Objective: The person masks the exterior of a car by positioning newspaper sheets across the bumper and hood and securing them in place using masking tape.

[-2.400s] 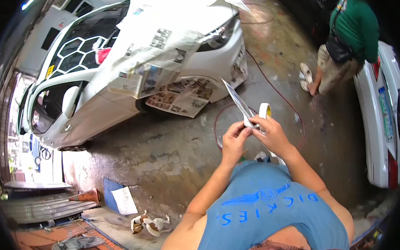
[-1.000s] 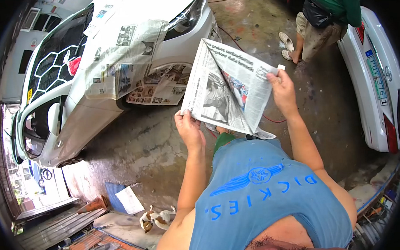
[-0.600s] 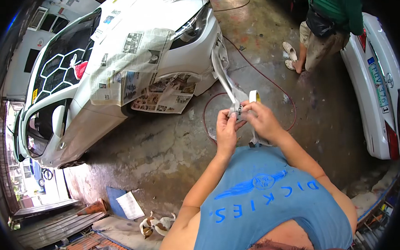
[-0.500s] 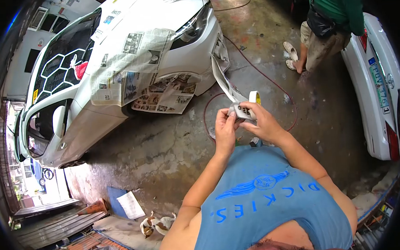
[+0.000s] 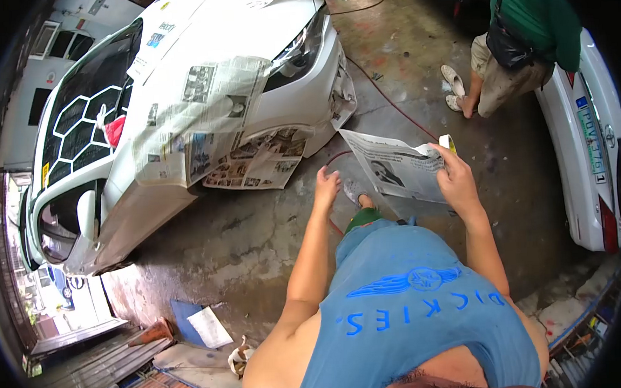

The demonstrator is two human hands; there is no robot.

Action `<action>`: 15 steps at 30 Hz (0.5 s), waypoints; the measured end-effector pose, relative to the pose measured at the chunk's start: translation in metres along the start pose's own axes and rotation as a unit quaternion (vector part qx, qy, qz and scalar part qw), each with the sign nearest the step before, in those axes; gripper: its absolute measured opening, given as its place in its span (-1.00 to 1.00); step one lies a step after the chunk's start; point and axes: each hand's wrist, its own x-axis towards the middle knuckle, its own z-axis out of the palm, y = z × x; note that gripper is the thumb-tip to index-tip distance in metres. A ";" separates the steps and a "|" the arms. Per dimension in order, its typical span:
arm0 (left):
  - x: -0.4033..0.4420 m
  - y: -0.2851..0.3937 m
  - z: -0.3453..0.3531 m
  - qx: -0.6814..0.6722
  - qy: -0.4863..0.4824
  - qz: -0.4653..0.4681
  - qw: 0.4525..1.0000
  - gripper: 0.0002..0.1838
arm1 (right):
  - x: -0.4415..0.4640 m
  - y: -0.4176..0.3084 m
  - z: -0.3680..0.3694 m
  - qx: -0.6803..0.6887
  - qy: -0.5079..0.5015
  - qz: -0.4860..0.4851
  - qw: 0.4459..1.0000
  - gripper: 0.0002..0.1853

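Note:
My right hand [image 5: 457, 185] grips the edge of a newspaper sheet [image 5: 386, 163], which hangs spread out in front of me. A roll of masking tape [image 5: 448, 144] shows at the fingertips of that hand, partly hidden by them. My left hand [image 5: 327, 188] is free of the sheet, off to its left, with the fingers loosely bent and apart. Nothing shows in it. Ahead and to the left stands a white car [image 5: 246, 29], with newspaper [image 5: 231, 93] covering its fender and wheel area.
A person in a green top [image 5: 533, 14] stands at the upper right beside a white bumper [image 5: 589, 158] with a licence plate. A red hose [image 5: 397, 108] runs over the concrete floor. A dog [image 5: 241, 356] and a blue board [image 5: 188, 320] are at the lower left.
My hands, close together before at the folded paper, are now apart. The newspaper is opened out and held in my right hand, which moved right; my left hand has let go and moved left.

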 end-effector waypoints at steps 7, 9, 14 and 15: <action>0.168 -0.067 -0.085 0.275 0.092 -0.041 0.956 0.21 | 0.066 -0.041 0.014 -0.079 -0.027 -0.011 0.996 -0.50; 0.174 -0.027 -0.098 0.417 0.050 -0.089 0.903 0.30 | 0.081 -0.047 0.034 -0.078 -0.027 -0.016 0.996 -0.50; 0.222 0.044 -0.107 0.550 0.035 -0.073 0.831 0.12 | 0.107 -0.062 0.070 -0.080 -0.059 0.028 0.995 -0.50; 0.229 0.058 -0.108 0.548 0.046 -0.068 0.832 0.11 | 0.109 -0.065 0.074 -0.081 -0.064 0.034 0.994 -0.50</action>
